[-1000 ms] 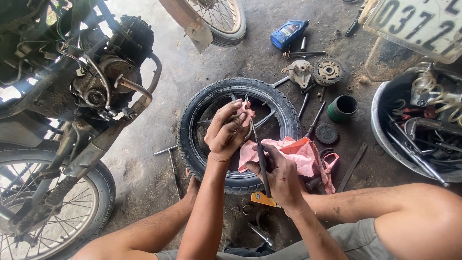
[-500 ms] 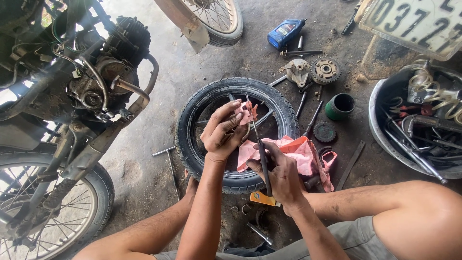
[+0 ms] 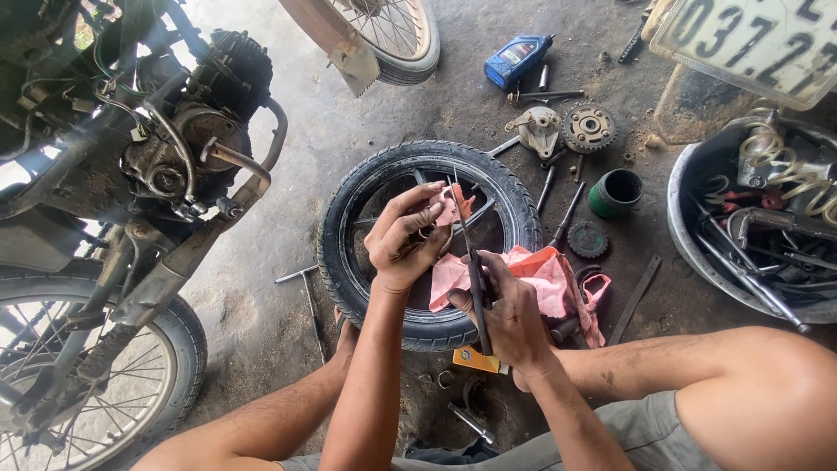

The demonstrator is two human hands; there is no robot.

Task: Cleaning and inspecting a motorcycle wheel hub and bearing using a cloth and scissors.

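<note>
we hold the work above a tyre (image 3: 514, 209) that lies flat on the ground under both hands. our left hand (image 3: 403, 249) sits up and slightly away from the body, fingers curled and pinched together on a small ring-shaped metal part (image 3: 429, 232) and a scrap of pink rag (image 3: 455, 202) at the fingertips. our right hand (image 3: 506, 318) sits lower and nearer the body, just to the right of the left, fist clamped around the dark handle of a thin pointed tool (image 3: 471, 262).

the relation that matters is the line of the tool. its long axis runs nearly straight away from us, from the right fist up towards the left fingertips, leaning a little to the left at the tip. the tip ends just beside the pinched part, at the far side of the left fingers; we cannot tell whether it touches the part or stands a hair off it. the part therefore lies ahead of the right hand along the tool's own axis, and the left hand is the nearer hand to it, already on it.

a larger pink rag (image 3: 545, 279) lies on the tyre just past the right knuckles. a green cup (image 3: 615, 193) and a sprocket (image 3: 588, 129) lie well beyond and to the right of both hands. a motorbike (image 3: 157, 166) stands far off the left hand's side.
</note>
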